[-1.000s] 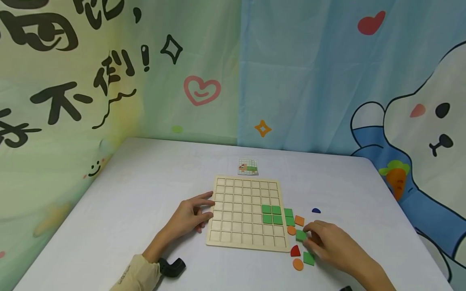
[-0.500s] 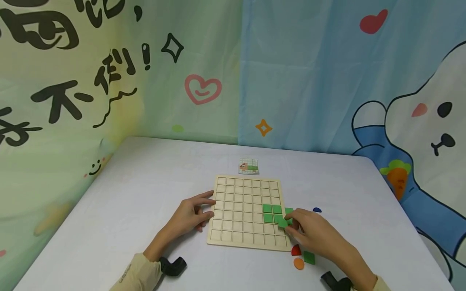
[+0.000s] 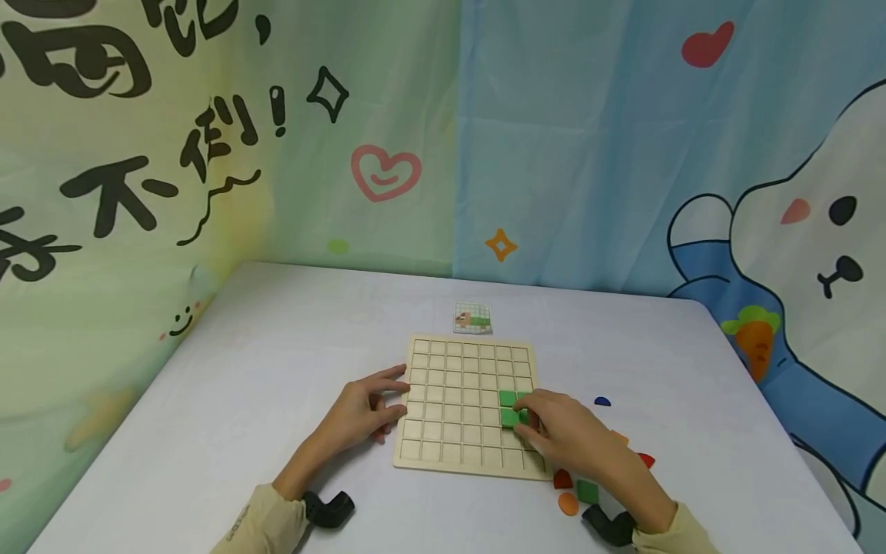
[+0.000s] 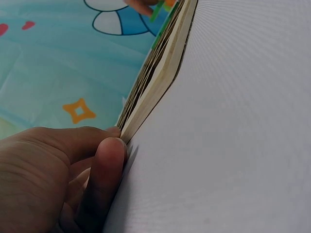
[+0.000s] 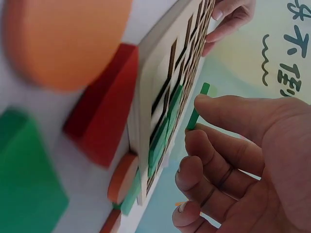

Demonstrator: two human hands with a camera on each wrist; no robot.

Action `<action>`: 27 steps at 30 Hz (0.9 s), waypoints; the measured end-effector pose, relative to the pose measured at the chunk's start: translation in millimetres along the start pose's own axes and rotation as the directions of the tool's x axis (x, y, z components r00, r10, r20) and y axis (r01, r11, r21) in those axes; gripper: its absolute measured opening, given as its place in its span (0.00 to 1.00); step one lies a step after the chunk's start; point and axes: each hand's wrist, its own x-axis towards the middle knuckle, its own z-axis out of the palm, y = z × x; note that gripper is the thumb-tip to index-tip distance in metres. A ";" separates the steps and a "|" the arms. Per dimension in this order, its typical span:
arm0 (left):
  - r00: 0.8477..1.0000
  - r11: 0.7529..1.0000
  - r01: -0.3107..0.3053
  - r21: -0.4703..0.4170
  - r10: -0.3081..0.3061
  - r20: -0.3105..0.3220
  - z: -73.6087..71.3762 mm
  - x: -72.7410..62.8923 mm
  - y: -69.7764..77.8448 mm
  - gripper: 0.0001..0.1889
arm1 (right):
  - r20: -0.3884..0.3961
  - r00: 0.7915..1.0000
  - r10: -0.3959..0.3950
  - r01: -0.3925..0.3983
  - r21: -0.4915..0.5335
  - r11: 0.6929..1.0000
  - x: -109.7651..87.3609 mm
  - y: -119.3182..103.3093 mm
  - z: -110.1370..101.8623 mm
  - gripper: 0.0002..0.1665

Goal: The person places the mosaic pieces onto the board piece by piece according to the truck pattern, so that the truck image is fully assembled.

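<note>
A light wooden grid board [image 3: 453, 446] lies on the white table. Against its left edge rest the fingertips of my left hand [image 3: 356, 408], thumb and forefinger spread apart. My right hand [image 3: 564, 431] is over the board's right side, pinching a thin green square tile [image 5: 195, 116] between thumb and finger. In the right wrist view that tile is tilted and held above the board's surface. Several green tiles [image 3: 508, 417] sit in the grid's cells under the right fingertips, partly hidden by the hand.
Loose pieces lie right of the board: a red piece [image 3: 563, 479], an orange disc [image 3: 568, 504], a green tile [image 3: 587, 492] and a blue half-disc [image 3: 603, 401]. The right forearm hides others. A small picture card [image 3: 473, 317] lies behind the board. Printed curtains [image 3: 554, 154] hang beyond the table.
My right hand has picked up a green tile from the table on the right and carried it left over the board. My left hand has stayed at the board's edge.
</note>
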 end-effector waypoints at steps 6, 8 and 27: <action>1.000 1.000 0.006 0.010 -0.006 0.001 0.2 0.0 0.4 0.20 | 0.015 1.000 -0.027 0.027 0.002 1.000 7.9 -2.6 7.0 0.14; 1.000 1.000 0.006 0.012 -0.006 0.001 0.0 -0.2 0.7 0.20 | 0.014 0.999 -0.029 0.029 -0.002 1.000 9.9 -3.7 9.0 0.14; 1.000 1.000 0.001 0.014 -0.001 0.000 -0.6 -0.1 0.7 0.20 | -0.004 0.999 -0.046 0.045 -0.053 0.998 19.9 -9.7 16.6 0.13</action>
